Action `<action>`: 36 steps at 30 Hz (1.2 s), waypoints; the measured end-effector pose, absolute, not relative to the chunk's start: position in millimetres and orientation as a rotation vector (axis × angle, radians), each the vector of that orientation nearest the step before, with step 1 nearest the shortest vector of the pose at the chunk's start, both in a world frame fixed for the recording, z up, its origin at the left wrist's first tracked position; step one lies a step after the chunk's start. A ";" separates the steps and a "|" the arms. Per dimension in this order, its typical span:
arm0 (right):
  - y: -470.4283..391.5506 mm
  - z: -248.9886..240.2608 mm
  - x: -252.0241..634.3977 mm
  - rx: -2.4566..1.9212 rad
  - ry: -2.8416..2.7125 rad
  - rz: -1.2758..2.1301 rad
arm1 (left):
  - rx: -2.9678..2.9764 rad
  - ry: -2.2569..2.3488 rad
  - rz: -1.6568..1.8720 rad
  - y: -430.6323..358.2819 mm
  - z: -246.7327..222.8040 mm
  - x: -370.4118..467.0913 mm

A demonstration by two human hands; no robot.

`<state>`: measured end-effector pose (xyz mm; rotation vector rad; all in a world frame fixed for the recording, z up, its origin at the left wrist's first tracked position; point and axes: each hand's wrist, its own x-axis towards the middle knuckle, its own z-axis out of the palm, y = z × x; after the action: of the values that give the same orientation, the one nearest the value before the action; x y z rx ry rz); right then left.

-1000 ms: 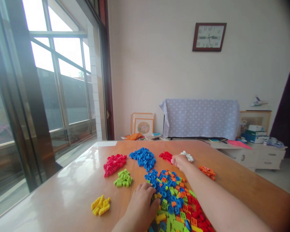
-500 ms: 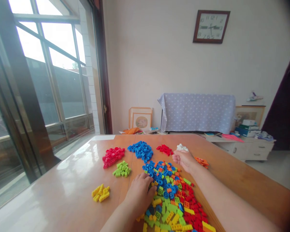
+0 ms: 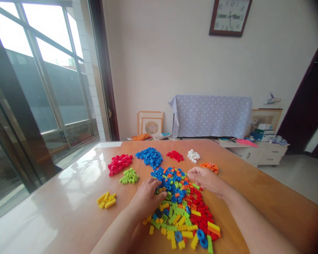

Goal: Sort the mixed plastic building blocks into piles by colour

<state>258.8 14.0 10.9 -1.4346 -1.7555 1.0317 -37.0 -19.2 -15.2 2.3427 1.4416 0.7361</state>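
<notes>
On a glossy tabletop (image 3: pixel 69 218), a mixed pile of toy blocks (image 3: pixel 178 213). At its left edge, left hand (image 3: pixel 147 191), thumb and fingers parted. By its upper right edge, right hand (image 3: pixel 207 180), fingers curled, any grasp impossible to tell. Beyond, white heap (image 3: pixel 193 156) and orange heap (image 3: pixel 211 167).

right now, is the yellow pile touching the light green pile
No, table shows between the yellow pile and the light green pile.
</notes>
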 end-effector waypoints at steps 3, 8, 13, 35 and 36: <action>9.3 9.6 254.6 -1.471 -2.048 0.973 | 2.357 1.408 0.662 -23.8 -15.3 -36.6; 7.3 -1.2 245.0 -1.525 -2.317 0.764 | 2.402 1.431 0.578 -25.4 -23.0 -32.5; 14.1 -13.1 237.5 -1.480 -2.260 0.737 | 2.400 1.443 0.630 -23.2 -24.3 -29.5; 12.7 -16.8 221.5 -1.264 -1.798 1.267 | 2.443 1.373 0.821 -20.2 -22.7 -24.9; 12.1 -15.9 220.8 -1.250 -1.768 1.311 | 2.443 1.380 0.829 -21.0 -21.9 -24.0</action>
<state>220.8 12.1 -15.9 -1.2502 -1.7678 1.3105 -24.0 -21.0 -21.9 2.4429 1.3796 0.8294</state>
